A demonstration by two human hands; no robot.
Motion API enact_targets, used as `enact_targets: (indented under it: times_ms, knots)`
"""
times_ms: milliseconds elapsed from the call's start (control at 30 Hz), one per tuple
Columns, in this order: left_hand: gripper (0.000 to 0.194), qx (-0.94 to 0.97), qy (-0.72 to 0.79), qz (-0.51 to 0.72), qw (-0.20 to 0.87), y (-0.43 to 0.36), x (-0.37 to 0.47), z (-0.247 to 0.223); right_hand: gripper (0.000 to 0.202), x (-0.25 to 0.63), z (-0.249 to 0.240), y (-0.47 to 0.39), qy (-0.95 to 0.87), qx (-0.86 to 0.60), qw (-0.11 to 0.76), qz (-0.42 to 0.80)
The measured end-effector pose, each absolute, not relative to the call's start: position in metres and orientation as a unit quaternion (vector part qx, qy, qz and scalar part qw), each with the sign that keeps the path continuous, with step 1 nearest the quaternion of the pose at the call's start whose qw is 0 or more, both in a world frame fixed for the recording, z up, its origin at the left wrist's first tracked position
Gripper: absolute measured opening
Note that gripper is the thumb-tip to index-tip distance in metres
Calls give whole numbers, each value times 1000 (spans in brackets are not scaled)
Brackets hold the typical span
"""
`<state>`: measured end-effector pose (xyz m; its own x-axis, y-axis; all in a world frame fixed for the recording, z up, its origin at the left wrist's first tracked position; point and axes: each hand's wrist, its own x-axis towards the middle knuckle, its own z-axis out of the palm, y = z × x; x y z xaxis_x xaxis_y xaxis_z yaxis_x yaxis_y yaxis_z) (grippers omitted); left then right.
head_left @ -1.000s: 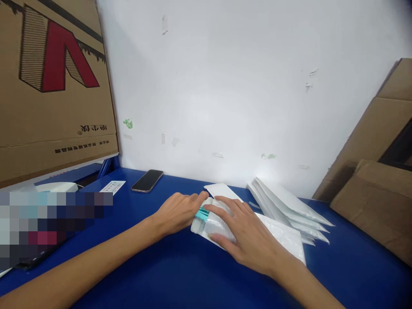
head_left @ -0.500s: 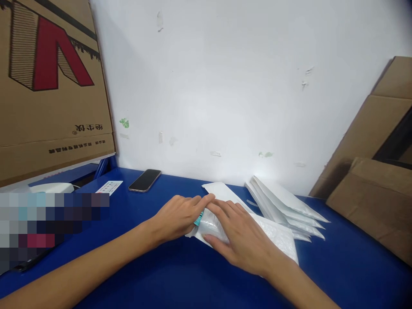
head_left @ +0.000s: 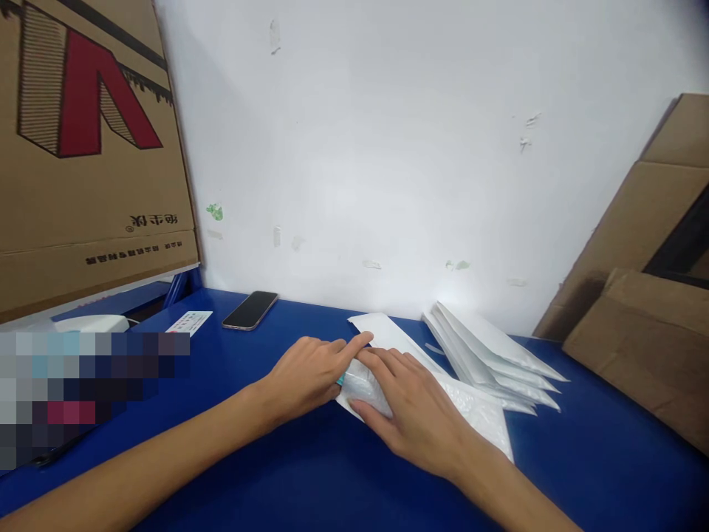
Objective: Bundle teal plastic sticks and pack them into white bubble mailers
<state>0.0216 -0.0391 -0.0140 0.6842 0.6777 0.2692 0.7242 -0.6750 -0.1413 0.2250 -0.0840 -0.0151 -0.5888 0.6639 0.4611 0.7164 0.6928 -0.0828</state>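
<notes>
A clear-wrapped bundle [head_left: 365, 390] with a bit of teal at its left end lies on a white padded mailer [head_left: 484, 414], roughly mid-table. My left hand [head_left: 310, 375] is closed around the bundle's left end, and its fingers hide most of the teal part. From the right, my right hand [head_left: 415, 403] curves over the bundle, thumb on the near side and fingers on the far side. The fingertips of both hands meet at the top. How far the bundle sits inside the mailer is hidden by my hands.
Several white padded mailers [head_left: 492, 355] are stacked at the back right against the wall. A phone [head_left: 250, 310] and a printed card [head_left: 191, 323] lie at the back left. Cardboard boxes stand at left [head_left: 100, 185] and right [head_left: 636, 347].
Less of the teal end shows beside my left fingers now. The white edge under my left hand has drawn in slightly to the right. Both hands have stayed almost in place.
</notes>
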Motion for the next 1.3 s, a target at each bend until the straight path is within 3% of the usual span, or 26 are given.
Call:
enact_targets:
  times_ms: [200,433,600,800,1133,1300]
  knots:
    - [88,-937,-326,-109,51,-36,15,-13,42,227,-18,-82,-885,-397,236,-62]
    - [87,-904,-372,-107,183,-42,22,-7,41,223,-14,-84,-884,-397,241,-44]
    - [80,-867,-435,-112,216,-43,24,-5,40,222,-14,-84,-880,-395,260,-46]
    - [65,-868,-462,-152,98,-41,23,-7,39,223,-15,-83,-877,-400,261,-50]
    - [82,-920,-318,-214,-82,-53,21,5,41,228,-15,-80,-868,-409,275,-65]
    - [72,-911,-291,-278,-93,-57,22,3,41,230,-11,-80,-866,-403,287,-79]
